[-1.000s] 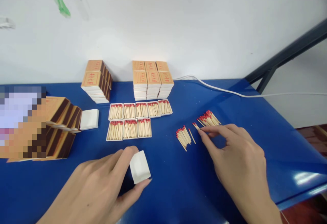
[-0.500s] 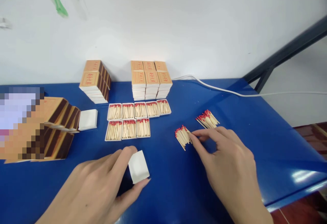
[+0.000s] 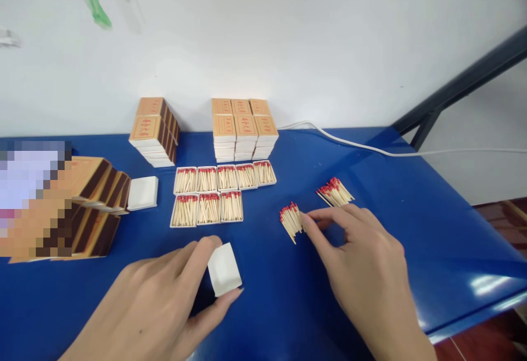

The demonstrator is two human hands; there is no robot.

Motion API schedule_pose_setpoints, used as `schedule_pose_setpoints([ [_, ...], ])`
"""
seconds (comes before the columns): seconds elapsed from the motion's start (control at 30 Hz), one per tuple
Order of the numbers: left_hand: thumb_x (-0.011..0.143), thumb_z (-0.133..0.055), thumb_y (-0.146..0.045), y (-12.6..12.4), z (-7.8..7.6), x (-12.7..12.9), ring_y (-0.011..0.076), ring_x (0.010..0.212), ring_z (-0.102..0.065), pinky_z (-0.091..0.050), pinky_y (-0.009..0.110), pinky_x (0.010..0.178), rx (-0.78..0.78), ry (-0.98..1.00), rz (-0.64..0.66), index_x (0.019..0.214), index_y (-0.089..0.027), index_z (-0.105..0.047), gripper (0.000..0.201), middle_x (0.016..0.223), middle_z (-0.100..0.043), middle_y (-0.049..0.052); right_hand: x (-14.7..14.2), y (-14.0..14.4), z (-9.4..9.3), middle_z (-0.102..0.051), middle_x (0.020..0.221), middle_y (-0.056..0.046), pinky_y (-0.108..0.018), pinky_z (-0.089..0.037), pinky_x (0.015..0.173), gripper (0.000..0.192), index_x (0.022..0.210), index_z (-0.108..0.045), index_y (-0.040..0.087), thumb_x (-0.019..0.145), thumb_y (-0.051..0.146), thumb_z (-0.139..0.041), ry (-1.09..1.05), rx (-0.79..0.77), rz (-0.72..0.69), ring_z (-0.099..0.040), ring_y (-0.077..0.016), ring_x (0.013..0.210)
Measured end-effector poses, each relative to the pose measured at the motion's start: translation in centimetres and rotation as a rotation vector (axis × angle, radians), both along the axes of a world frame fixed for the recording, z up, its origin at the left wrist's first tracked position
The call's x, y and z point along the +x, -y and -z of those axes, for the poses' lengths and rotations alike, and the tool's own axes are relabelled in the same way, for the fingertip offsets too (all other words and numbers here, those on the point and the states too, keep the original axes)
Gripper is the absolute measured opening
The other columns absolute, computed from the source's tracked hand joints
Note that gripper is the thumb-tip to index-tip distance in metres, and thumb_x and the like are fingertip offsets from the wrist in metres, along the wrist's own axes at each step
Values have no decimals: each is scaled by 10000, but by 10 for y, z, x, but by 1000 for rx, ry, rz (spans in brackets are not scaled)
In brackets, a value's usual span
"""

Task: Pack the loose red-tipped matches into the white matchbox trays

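My left hand (image 3: pixel 164 289) grips a small white matchbox tray (image 3: pixel 224 269) between thumb and fingers, low over the blue table. My right hand (image 3: pixel 358 257) is closed, with thumb and forefinger pinched at the right edge of a small pile of red-tipped matches (image 3: pixel 290 221); how many matches lie between the fingertips is hidden. Just beyond that hand lies a second pile of matches (image 3: pixel 335 191). Left of the piles, two rows of white trays filled with matches (image 3: pixel 208 208) sit side by side, heads pointing away from me.
Stacks of closed matchboxes stand against the wall, one at the left (image 3: pixel 150 130) and one in the middle (image 3: pixel 245 128). More matchboxes (image 3: pixel 94 207) are piled at the far left, beside a white tray (image 3: pixel 143 192). A white cable (image 3: pixel 349 142) runs along the table's back edge.
My right fingertips have shifted slightly left, and the near pile of matches has moved a little left with them. My left hand keeps the tray nearly where it was.
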State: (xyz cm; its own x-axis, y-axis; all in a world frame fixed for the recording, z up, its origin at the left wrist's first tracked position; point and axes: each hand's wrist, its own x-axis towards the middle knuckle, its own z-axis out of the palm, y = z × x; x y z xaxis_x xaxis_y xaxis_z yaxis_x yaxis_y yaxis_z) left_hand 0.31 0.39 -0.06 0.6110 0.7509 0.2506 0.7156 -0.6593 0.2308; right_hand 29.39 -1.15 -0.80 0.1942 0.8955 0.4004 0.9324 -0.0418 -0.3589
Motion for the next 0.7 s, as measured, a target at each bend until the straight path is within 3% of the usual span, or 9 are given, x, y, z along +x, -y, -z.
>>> schedule_pose_setpoints([
  [0.27,1241,-401,-614,0,0,0,246,553,-786,-527,403,450,29,-20,-3,1283,-254,-587,407,775,-776,-41,23,-3,3,-799,969,-63,-402,-448,719,418,1075,-866,237,1157,541,-591,104,35,157,-714,-291,905],
  [0.7,1242,-403,-606,0,0,1,244,532,-776,-522,399,436,39,-19,1,1266,-251,-587,400,752,-758,-47,26,-5,8,-795,951,-62,-393,-458,719,329,1090,-879,221,1133,451,-648,111,84,172,-720,-291,926],
])
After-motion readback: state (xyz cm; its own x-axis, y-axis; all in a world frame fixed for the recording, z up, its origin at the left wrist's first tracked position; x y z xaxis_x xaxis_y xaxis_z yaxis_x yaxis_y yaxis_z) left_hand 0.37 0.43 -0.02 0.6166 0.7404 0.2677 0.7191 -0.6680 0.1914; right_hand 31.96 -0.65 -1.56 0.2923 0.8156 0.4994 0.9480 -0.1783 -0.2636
